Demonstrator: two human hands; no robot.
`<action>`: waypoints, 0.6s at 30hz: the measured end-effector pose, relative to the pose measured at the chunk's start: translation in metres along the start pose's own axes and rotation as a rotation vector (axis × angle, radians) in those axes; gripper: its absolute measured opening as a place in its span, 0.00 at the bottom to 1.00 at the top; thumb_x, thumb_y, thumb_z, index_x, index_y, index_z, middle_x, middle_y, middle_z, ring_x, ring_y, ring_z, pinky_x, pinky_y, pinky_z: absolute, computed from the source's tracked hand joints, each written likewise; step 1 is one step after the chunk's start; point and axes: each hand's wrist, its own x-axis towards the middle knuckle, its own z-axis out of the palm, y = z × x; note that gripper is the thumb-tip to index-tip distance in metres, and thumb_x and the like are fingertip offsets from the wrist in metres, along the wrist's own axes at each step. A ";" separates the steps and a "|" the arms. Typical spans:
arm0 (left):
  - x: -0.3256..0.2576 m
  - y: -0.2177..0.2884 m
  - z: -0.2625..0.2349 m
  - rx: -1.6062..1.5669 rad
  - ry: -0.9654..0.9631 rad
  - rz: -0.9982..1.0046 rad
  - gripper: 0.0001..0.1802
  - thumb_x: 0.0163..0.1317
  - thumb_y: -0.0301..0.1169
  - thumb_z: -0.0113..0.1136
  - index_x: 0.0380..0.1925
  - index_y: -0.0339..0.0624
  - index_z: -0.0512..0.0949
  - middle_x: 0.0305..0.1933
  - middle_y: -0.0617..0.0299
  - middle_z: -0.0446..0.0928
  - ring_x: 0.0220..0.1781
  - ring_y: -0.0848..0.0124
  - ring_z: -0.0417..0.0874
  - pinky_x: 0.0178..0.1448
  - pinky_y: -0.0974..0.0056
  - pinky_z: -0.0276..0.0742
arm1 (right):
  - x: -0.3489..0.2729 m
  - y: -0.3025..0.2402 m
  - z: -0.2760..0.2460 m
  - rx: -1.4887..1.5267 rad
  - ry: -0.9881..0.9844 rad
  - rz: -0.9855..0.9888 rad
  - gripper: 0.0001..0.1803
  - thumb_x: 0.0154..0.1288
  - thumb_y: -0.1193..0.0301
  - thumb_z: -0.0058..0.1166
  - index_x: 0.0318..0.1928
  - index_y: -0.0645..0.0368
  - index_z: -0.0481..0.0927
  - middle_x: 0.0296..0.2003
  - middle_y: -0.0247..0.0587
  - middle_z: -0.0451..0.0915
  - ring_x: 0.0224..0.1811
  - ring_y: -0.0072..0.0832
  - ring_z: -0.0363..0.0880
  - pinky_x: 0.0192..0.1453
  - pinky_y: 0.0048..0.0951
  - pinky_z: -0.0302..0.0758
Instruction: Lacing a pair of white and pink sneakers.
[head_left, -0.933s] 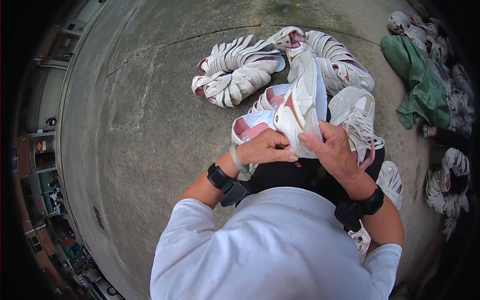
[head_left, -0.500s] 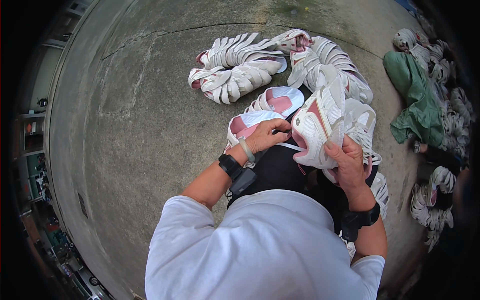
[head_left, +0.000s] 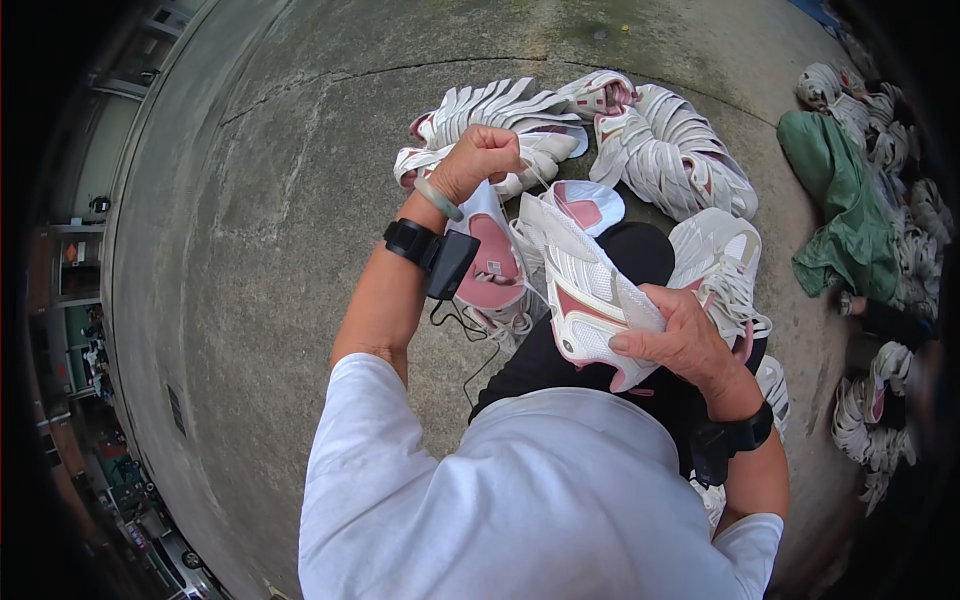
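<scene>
My right hand grips a white and pink shoe upper over my lap, thumb on its side and fingers beneath. My left hand is raised ahead and to the left, fingers closed in a pinch. A thin white lace stretches from those fingers toward the upper; where it joins is hard to see. Below my left hand lie pink-lined uppers. A laced white upper rests to the right of the held one.
Curved rows of nested uppers lie on the concrete ground ahead. At the far right are a green sheet and more heaped uppers. A black cord hangs by my left leg.
My left hand has moved up and to the left, drawing the lace out. My right hand has tilted the shoe upper toward the left and lowered it slightly.
</scene>
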 end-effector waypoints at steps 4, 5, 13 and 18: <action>0.030 0.006 0.012 0.077 -0.198 -0.076 0.11 0.47 0.26 0.55 0.11 0.46 0.66 0.14 0.77 0.59 0.16 0.86 0.55 0.20 0.76 0.50 | -0.006 -0.001 -0.005 0.029 -0.007 0.038 0.22 0.46 0.67 0.67 0.41 0.66 0.80 0.31 0.36 0.81 0.31 0.17 0.76 0.37 0.19 0.73; 0.038 0.003 0.014 0.101 -0.286 -0.132 0.11 0.47 0.27 0.55 0.11 0.46 0.67 0.14 0.77 0.60 0.16 0.86 0.55 0.20 0.76 0.50 | -0.012 -0.002 -0.009 0.110 -0.005 0.026 0.22 0.45 0.67 0.67 0.41 0.67 0.80 0.30 0.36 0.81 0.31 0.17 0.76 0.36 0.19 0.73; 0.013 -0.057 0.060 0.163 -0.161 -0.142 0.14 0.47 0.23 0.51 0.37 0.38 0.74 0.34 0.68 0.73 0.36 0.78 0.73 0.42 0.75 0.69 | -0.033 0.034 -0.021 0.684 0.263 -0.232 0.32 0.40 0.71 0.67 0.50 0.68 0.74 0.42 0.45 0.80 0.38 0.28 0.80 0.44 0.27 0.76; -0.050 -0.046 0.117 -0.035 0.004 0.015 0.19 0.62 0.37 0.52 0.47 0.33 0.71 0.44 0.63 0.73 0.44 0.75 0.74 0.50 0.72 0.69 | -0.027 0.048 -0.023 0.867 0.191 -0.319 0.29 0.50 0.74 0.62 0.55 0.65 0.69 0.49 0.44 0.76 0.51 0.30 0.75 0.57 0.31 0.70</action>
